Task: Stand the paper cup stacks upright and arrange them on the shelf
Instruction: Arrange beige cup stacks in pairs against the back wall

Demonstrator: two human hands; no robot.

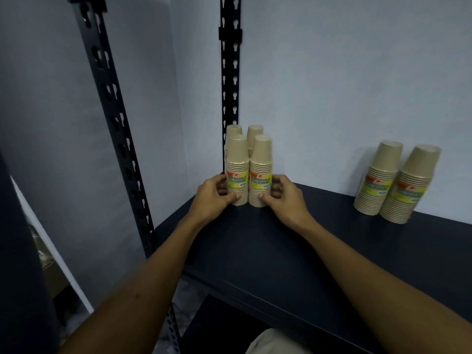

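Between both hands, front cup stacks [249,172], L grip [215,194] & R grip [281,194] pinching sides

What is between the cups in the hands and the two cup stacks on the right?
Only bare dark shelf and wall, in the head view.

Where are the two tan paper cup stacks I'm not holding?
The two tan paper cup stacks stand on the right of the dark shelf, side by side against the pale wall, apart from both hands.
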